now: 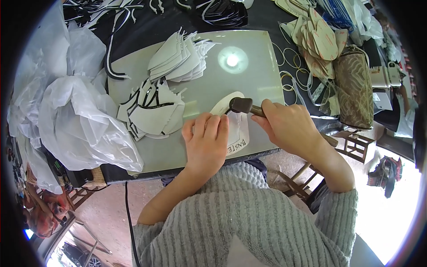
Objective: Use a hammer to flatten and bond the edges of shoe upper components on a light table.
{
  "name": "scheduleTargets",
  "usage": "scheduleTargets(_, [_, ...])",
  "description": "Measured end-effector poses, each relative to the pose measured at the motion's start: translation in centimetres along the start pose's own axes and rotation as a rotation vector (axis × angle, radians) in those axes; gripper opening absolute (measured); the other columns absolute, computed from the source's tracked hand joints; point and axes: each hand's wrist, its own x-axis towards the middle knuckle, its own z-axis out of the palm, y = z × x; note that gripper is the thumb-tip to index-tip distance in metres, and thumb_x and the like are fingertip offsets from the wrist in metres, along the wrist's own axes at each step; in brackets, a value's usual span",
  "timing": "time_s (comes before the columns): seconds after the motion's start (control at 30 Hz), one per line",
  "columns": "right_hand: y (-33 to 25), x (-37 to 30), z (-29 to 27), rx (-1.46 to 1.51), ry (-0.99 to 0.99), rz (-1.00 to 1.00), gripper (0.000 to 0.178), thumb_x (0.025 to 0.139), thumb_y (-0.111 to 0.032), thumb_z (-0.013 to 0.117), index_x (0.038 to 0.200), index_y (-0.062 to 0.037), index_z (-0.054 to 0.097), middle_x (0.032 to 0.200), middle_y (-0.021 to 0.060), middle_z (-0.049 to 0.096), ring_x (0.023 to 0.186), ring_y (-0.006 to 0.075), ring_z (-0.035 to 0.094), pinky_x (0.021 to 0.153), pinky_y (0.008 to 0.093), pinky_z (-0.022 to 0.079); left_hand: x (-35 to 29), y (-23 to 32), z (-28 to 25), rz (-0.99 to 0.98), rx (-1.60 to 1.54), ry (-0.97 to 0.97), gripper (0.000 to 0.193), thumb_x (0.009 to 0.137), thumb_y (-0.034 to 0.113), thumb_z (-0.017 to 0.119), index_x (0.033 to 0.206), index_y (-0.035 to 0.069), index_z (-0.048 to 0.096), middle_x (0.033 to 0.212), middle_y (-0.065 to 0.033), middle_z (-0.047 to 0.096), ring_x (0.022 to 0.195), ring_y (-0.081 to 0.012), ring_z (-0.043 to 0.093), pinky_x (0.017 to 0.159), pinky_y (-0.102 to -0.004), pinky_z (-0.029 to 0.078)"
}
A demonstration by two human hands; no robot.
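Note:
My right hand (291,127) is closed around the wooden handle of a hammer (241,105). The dark hammer head rests on or just above a white sole-shaped template (241,133) with lettering, lying on the grey-green board (262,80). On its near left part, my left hand (207,141) presses with bent fingers, gripping the white shoe upper piece (231,116), which is mostly hidden under them. Left of that hand are white shoe upper pieces with black trim (155,118). Behind these is a stack of plain white cut pieces (178,58).
Crumpled clear plastic bags (80,120) fill the left side. To the right are stacked beige cut shapes (320,38), loops of thin cord (291,66), a patterned brown pouch (353,89) and a white mug (380,76). Black-and-white strips (111,49) trail over the far left.

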Motion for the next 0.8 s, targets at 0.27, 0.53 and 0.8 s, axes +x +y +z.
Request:
scheduleTargets(0.27, [-0.3,-0.3,0.5,0.068,0.105,0.005,0.033,0.094,-0.029,0.064,0.081,-0.0033,0.049,0.059,0.0121,0.057,0.051,0.0311,0.061,0.046,0.0400,0.047,0.4,-0.1,0.3,-0.022,-0.014,0.035,0.030,0.074,0.008,0.064,0.103,0.005,0.067,0.100,-0.0027,0.058,0.103,-0.0193,0.058,0.092,-0.0397,0.035])
scheduleTargets(0.53, [-1.0,-0.8,1.7,0.007,0.031,0.063,0.036,0.096,-0.035,0.060,0.078,-0.0050,0.049,0.056,0.0085,0.058,0.046,0.0260,0.062,0.041,0.0357,0.048,0.1,-0.2,-0.5,-0.098,-0.116,-0.035,0.026,0.079,0.008,0.070,0.106,0.009,0.069,0.101,-0.0013,0.060,0.100,-0.0214,0.058,0.090,-0.0410,0.033])
scheduleTargets(0.8, [-0.8,-0.8,1.6,0.084,-0.010,0.098,0.035,0.097,-0.031,0.060,0.082,-0.0017,0.048,0.058,0.0131,0.058,0.049,0.0333,0.061,0.045,0.0428,0.047,-0.5,-0.2,-0.6,-0.055,-0.088,-0.021,0.026,0.080,0.007,0.071,0.106,0.007,0.070,0.097,-0.0012,0.060,0.097,-0.0218,0.058,0.089,-0.0397,0.034])
